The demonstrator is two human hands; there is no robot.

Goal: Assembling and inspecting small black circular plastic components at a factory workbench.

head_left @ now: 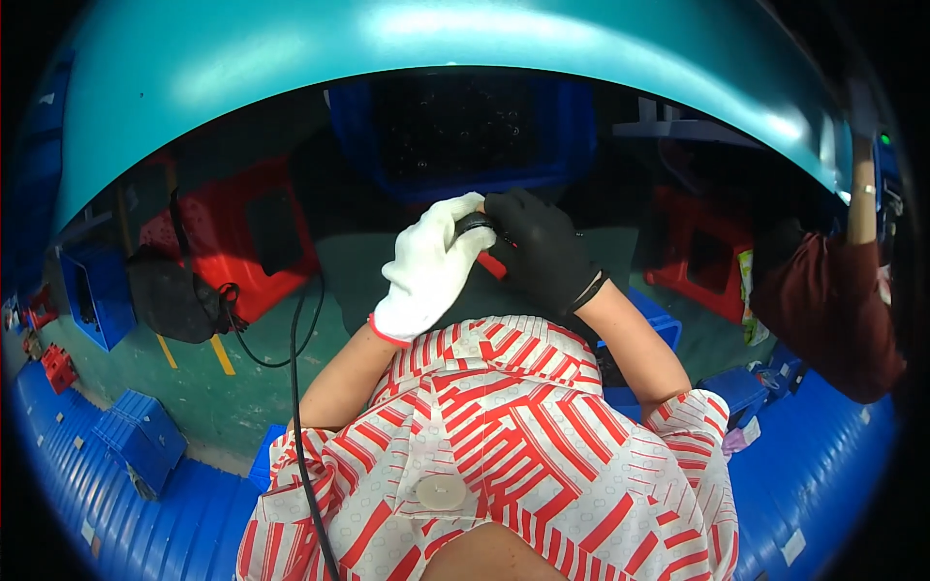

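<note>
Just nearer than the blue tub [572, 160], the left hand [431, 261] grips a black part [473, 224]; the right hand's [542, 250] grip I cannot tell. Red stools [218, 215] flank the tub; green floor [257, 402] below, teal surface [465, 39] beyond.

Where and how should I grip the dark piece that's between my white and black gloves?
Probably pinch the dark piece from the left, above and below its rounded edge, since that part shows in the white-gloved left hand. The black-gloved right hand crowds its right side, and the hands hide the rest of its shape.
</note>
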